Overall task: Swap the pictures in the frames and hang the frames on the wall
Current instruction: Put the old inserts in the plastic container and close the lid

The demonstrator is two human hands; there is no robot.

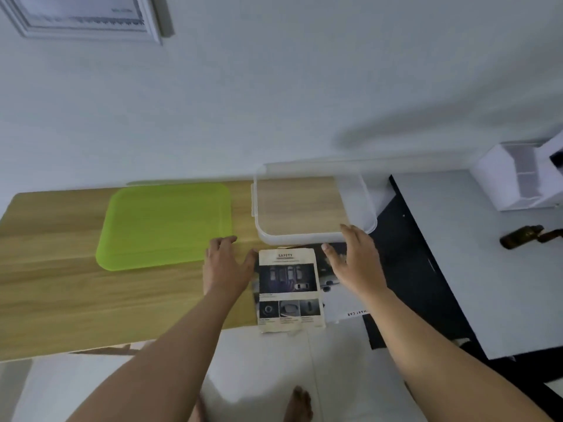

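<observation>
Printed picture [288, 292]: flat at the table's [61, 300] near edge, between both hands. Left hand [227, 264], right hand [356, 263]: fingers spread, holding nothing. Beyond left hand: green tray [164, 223]. Beyond right: clear tub [307, 236]. Far wall, upper left: hung frame [85, 28].

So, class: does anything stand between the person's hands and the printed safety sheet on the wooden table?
Nothing visible does. The left hand is beside the left edge of the printed safety sheet, the right hand just right of its top corner. The clear plastic box lies beyond the sheet.
</observation>
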